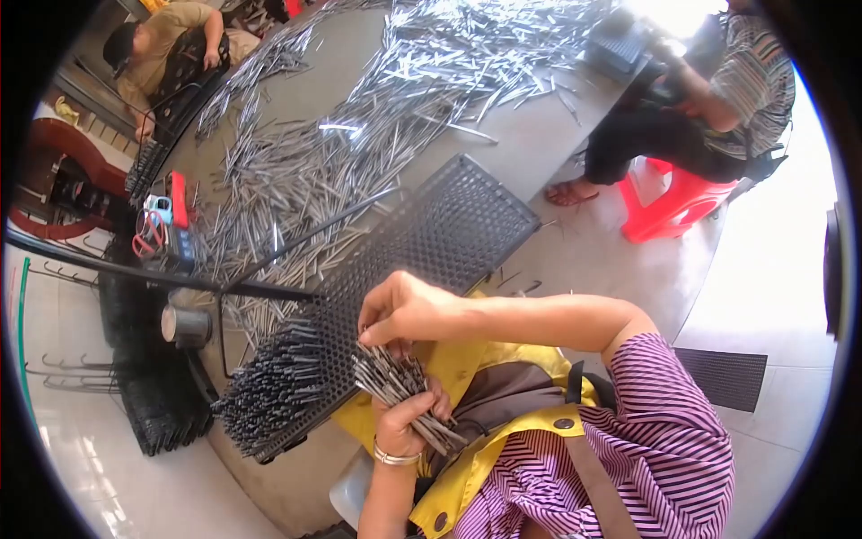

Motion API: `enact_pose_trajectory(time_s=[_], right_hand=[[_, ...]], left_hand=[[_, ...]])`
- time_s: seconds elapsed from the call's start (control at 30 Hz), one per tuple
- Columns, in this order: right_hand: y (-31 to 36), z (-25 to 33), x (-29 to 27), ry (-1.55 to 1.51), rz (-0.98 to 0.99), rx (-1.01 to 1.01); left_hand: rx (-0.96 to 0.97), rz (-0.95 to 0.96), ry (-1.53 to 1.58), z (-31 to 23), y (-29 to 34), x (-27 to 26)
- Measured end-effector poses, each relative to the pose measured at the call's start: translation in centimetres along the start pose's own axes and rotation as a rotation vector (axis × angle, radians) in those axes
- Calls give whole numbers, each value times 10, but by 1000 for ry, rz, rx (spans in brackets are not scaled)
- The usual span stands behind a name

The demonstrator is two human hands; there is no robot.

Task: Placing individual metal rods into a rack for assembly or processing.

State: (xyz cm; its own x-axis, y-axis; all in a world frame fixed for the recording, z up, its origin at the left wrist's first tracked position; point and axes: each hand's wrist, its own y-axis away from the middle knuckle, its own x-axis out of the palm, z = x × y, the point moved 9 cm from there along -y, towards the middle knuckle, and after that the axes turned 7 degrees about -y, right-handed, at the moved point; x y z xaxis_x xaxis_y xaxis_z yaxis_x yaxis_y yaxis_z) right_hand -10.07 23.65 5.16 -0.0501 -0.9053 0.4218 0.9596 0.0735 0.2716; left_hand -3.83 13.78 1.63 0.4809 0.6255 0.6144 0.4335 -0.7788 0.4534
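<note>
Grey surface (337,72) part-buried under rods (305,171); left fingers (409,410) clasp bundle (392,377); right fingers (381,331) curled, hold unclear.

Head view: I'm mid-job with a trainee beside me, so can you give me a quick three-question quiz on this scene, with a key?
1. Which of the wearer's hands is wrapped around the rod bundle?
2. True or false: standing rods fill only one end of the rack.
3. The stool is: A) green; B) red; C) black.

Key:
1. The left hand.
2. True.
3. B.
</note>
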Motion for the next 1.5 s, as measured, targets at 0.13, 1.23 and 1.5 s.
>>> enact_pose_trajectory(time_s=[0.13, 1.23, 1.5], right_hand=[[2, 0, -6, 92, -28, -49], [-11, 88, -45, 300, -417, -851], [-11, 85, -8, 576, -336, -1009]], left_hand=[[-31, -8, 36, 7, -3, -7], [17, -237, 48, 7, -5, -36], [28, -204, 98, 8, -6, -33]])
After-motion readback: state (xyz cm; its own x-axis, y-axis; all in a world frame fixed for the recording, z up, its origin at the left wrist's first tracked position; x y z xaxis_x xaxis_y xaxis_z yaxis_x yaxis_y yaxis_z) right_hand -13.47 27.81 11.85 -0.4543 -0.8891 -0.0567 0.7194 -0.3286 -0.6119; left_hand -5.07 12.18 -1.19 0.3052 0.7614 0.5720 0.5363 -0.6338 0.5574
